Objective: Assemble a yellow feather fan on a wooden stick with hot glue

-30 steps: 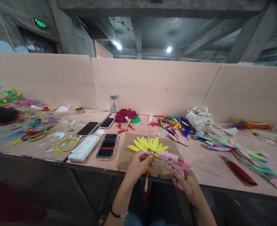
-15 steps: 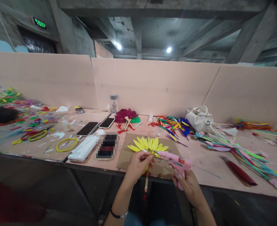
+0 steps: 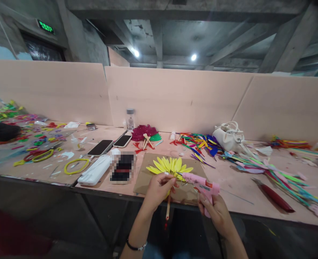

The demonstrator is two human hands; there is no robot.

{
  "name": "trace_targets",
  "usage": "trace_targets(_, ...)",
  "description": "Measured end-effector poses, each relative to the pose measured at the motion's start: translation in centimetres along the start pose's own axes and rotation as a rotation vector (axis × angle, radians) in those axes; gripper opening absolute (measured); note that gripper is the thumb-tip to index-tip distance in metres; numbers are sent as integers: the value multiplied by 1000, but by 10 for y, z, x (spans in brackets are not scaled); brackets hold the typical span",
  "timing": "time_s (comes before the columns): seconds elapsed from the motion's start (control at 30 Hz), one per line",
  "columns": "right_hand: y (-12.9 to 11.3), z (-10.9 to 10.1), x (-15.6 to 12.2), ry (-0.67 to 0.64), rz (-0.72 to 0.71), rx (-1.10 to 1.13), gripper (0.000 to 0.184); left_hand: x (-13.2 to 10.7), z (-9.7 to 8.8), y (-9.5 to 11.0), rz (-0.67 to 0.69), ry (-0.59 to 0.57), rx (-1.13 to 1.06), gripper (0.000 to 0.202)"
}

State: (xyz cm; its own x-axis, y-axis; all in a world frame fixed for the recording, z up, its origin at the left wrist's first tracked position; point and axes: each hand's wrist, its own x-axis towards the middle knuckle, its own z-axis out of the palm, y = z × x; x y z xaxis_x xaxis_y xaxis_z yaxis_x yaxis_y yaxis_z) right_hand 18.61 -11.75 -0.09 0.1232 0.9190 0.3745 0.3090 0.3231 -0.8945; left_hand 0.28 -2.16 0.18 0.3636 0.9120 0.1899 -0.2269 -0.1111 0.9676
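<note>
A fan of yellow petals or feathers [image 3: 172,164] spreads over a brown cardboard sheet [image 3: 144,176] at the table's front edge. My left hand [image 3: 160,185] is closed at the base of this yellow fan, fingers pinched together. Below it a pale wooden stick [image 3: 168,208] with a red end hangs past the table edge, its top hidden by my fingers. My right hand [image 3: 215,208] grips the handle of a pink hot glue gun [image 3: 199,181]. The gun's nozzle points left, close to my left fingertips and the yellow fan's base.
Left of the cardboard lie a white power bank [image 3: 94,171], phones [image 3: 101,147] and yellow-handled scissors [image 3: 42,155]. Behind it are a dark-red fan [image 3: 144,132] and a bottle [image 3: 130,120]. To the right are coloured feathers [image 3: 202,142], a white bag [image 3: 226,136] and a red-handled knife [image 3: 275,196].
Almost nothing differs. The glue gun and my right hand have shifted very slightly; my left hand keeps its pinch at the yellow fan.
</note>
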Motion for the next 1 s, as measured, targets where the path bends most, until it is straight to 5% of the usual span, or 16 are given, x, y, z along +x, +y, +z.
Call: trace_targets(1.0, 17, 0, 0, 78, 14, 77, 47, -1, 1, 7, -15, 12, -20, 40)
